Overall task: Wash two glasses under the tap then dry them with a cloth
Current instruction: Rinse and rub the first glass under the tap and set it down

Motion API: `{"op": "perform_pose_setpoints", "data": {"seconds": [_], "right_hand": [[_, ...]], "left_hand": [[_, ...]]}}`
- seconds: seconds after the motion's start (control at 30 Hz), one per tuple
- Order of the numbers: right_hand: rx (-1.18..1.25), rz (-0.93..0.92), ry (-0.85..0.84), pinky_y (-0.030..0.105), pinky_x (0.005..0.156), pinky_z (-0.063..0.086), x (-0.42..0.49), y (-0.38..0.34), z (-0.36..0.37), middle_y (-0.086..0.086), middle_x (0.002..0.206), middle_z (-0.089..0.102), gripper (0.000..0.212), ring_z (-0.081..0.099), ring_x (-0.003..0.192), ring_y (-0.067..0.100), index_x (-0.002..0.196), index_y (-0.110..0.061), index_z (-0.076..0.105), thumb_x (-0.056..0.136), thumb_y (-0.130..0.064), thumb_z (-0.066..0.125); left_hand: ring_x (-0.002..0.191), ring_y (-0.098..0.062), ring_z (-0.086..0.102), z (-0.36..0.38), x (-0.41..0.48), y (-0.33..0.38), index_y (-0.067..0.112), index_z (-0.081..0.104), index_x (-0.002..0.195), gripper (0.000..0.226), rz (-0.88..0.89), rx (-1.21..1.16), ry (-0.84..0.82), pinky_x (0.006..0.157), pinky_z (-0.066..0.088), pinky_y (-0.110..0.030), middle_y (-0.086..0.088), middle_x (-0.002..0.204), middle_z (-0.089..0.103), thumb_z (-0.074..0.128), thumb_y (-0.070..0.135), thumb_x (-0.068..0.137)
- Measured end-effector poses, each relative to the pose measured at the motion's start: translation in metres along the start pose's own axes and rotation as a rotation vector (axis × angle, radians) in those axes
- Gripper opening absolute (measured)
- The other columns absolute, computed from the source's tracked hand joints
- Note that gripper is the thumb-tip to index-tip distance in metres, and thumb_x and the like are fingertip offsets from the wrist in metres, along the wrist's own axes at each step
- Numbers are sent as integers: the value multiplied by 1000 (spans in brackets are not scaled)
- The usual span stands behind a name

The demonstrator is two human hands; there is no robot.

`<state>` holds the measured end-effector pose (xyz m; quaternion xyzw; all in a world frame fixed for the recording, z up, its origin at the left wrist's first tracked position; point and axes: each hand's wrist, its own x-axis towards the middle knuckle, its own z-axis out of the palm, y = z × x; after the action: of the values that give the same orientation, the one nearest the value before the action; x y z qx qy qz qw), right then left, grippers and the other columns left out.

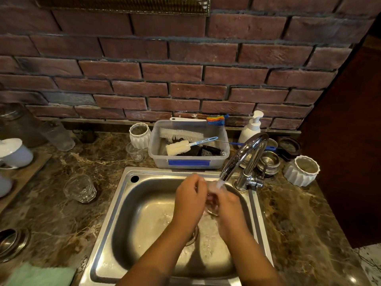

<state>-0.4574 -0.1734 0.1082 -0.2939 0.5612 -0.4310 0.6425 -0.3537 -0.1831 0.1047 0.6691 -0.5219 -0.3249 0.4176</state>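
Brick-red wall behind, brown veined marble counter (61, 221) around a rectangular stainless-steel sink (115, 221). Curved chrome tap (243, 155) running; stream lands between the hands.

Clear drinking glass (212, 203) sits over the basin, right under the spout, caught between both hands and mostly hidden by them. Left hand (190, 200) curls over its near side, fingers bent and close together, thumb side up. Right hand (227, 207) cups it from the other side; its fingers wrap the glass, though blur and water hide their exact placing. Both hands closed on the one glass.

Second clear faceted glass (80, 190) stands on the counter left of the sink, well apart, untouched. Pale green cloth (39, 274) lies at the counter's near-left corner.

Judgement: first wash under way, second glass and all drying not yet done.

To do it well:
- keep the mouth tilted toward the stream so water floods the inside, then turn the glass so the whole wall is rinsed
- rub rim and base with the fingers
- wet glass is slippery; grip low over the basin, clear of the spout and steel rim
- tip out fully before moving to the cloth
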Motion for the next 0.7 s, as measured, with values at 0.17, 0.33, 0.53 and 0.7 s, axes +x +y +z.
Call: {"op": "perform_pose_setpoints", "data": {"seconds": [0.17,0.33,0.53,0.7], "right_hand": [[366,317,-98,49,89,54,4,-1,-6,18,115,73,36,66,112,35,117,-12,69,90,-35,62],[-346,-288,35,43,73,59,-4,-7,4,5,71,76,27,73,71,17,76,-19,74,98,-26,59],[-836,-681,-135,32,68,58,-4,-1,-1,-5,73,74,29,69,69,6,83,-22,76,98,-36,55],[69,108,-54,38,73,58,-4,-5,15,10,90,78,26,74,83,21,107,-8,71,100,-29,56]], "left_hand": [[87,-6,55,-5,-5,-12,20,64,105,31,404,266,-96,72,47,-19,7,100,60,39,38,100],[62,-16,58,-7,-2,13,13,63,95,27,-490,-438,-172,52,48,-27,-5,77,62,42,28,104],[80,-24,68,-16,0,9,8,69,97,29,-813,-775,-194,76,56,-39,-13,80,73,48,29,101],[82,-19,66,-6,-4,-12,21,62,88,21,-18,-151,28,72,59,-38,-4,88,67,46,24,102]]}}
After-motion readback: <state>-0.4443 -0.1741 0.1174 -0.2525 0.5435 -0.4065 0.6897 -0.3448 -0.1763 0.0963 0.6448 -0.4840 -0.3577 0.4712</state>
